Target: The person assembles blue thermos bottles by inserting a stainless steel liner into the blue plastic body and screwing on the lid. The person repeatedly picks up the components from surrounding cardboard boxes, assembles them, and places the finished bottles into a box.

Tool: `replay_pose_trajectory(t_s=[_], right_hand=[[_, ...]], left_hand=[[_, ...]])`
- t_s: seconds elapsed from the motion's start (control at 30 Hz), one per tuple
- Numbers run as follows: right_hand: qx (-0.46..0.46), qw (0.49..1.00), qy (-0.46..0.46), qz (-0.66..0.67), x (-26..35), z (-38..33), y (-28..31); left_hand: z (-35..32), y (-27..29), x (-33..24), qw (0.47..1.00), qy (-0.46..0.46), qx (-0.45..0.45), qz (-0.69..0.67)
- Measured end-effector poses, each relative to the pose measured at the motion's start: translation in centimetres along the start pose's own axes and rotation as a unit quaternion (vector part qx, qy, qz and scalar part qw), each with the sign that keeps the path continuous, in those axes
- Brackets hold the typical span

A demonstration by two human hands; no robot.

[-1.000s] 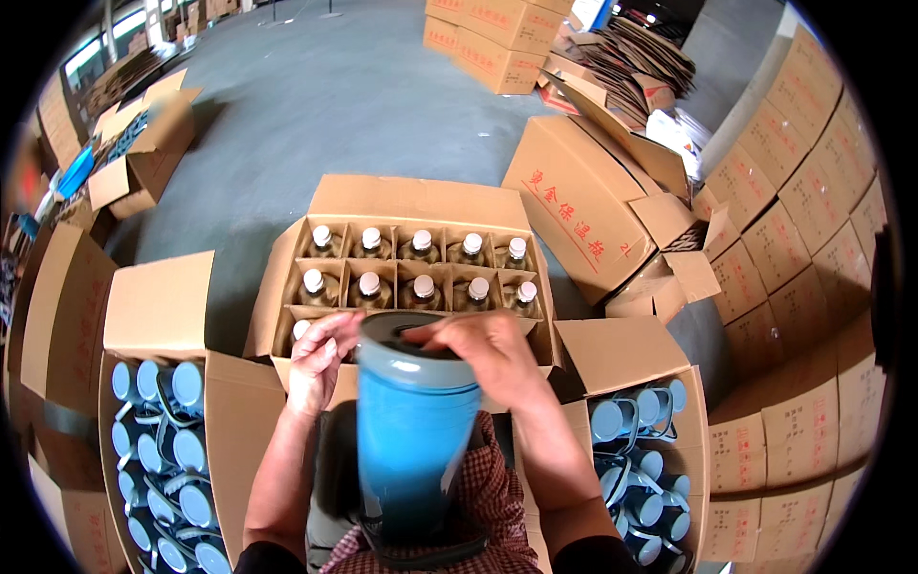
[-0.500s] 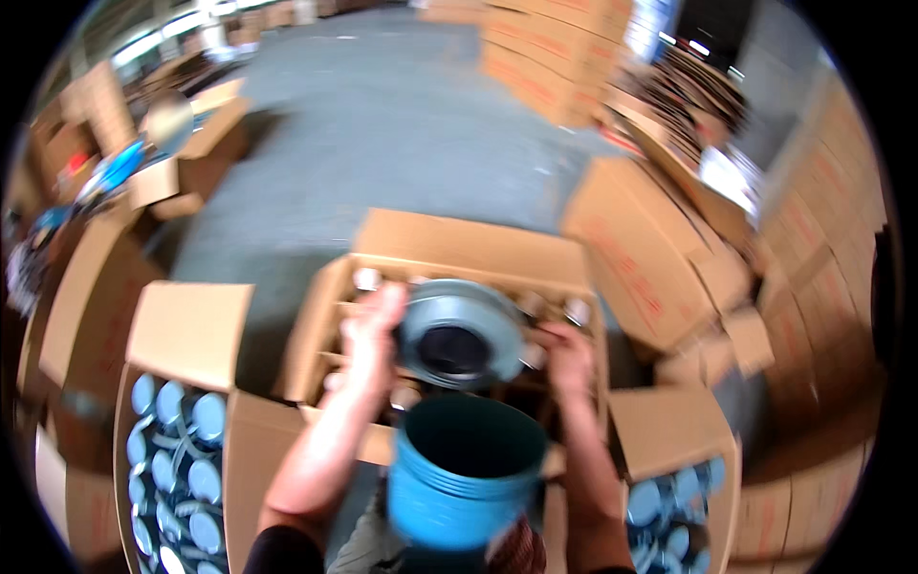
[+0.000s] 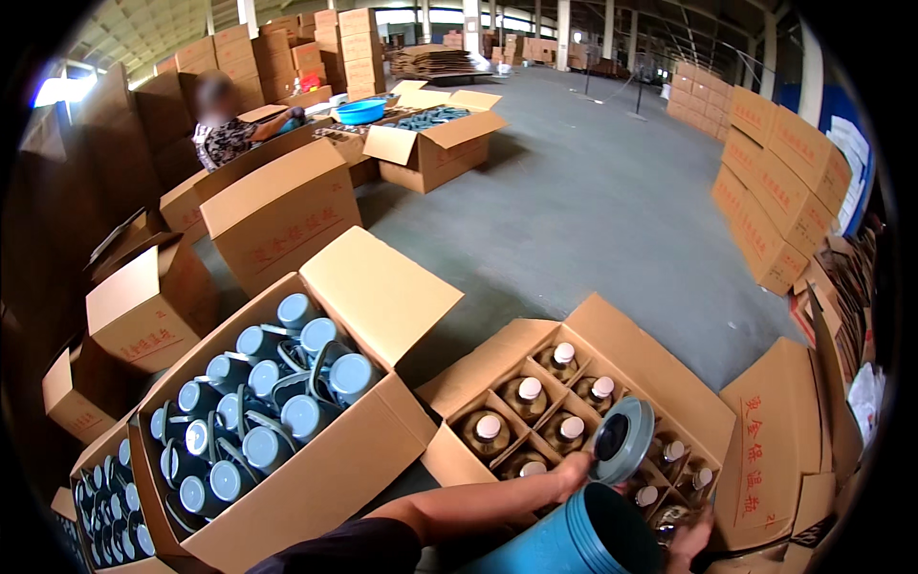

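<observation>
My left hand (image 3: pixel 574 474) is closed on the rim of a round grey-blue plastic piece with a dark middle (image 3: pixel 626 442), tilted over a divided carton (image 3: pixel 660 359). Glass bottles with white caps (image 3: pixel 529 390) stand in the carton's compartments. My right hand (image 3: pixel 690 538) is low at the carton's near right, fingers curled beside a shiny glass bottle (image 3: pixel 669 519); what it grips is partly hidden. Between my forearms, close to me, a blue ribbed plastic bucket (image 3: pixel 564 540) tilts with its mouth up and its inside dark.
An open carton of blue-grey lidded jugs with handles (image 3: pixel 263 402) stands at left, with another (image 3: pixel 115 507) beside it. A closed-up carton (image 3: pixel 779 440) leans at right. Stacked cartons (image 3: pixel 779 182) stand farther off. A co-worker (image 3: pixel 229 134) sits at far left near a blue basin (image 3: pixel 360 112).
The view has swung left, so the carton and my hands appear lower right. The round piece stays at my left hand. My right hand appears lower, nearer the bucket's mouth.
</observation>
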State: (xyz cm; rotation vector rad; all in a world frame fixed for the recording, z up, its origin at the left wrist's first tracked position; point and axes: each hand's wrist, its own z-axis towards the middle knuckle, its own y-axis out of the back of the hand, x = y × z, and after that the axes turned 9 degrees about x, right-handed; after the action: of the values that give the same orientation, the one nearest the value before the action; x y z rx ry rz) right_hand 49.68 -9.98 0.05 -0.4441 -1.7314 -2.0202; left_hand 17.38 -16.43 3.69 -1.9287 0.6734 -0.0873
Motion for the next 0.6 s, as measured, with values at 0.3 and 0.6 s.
replay_pose_trajectory(t_s=[0.3, 0.6], right_hand=[[-0.070, 0.962, 0.243, -0.102, 23.4, -5.6, 17.5], [0.210, 0.832, 0.486, 0.165, 28.6, -8.1, 20.5]], left_hand=[[-0.1, -3.1, 5.2, 0.979, -0.020, 0.200, 0.009], [-4.6, -10.2, -2.0, 0.898, -0.208, 0.384, -0.057]])
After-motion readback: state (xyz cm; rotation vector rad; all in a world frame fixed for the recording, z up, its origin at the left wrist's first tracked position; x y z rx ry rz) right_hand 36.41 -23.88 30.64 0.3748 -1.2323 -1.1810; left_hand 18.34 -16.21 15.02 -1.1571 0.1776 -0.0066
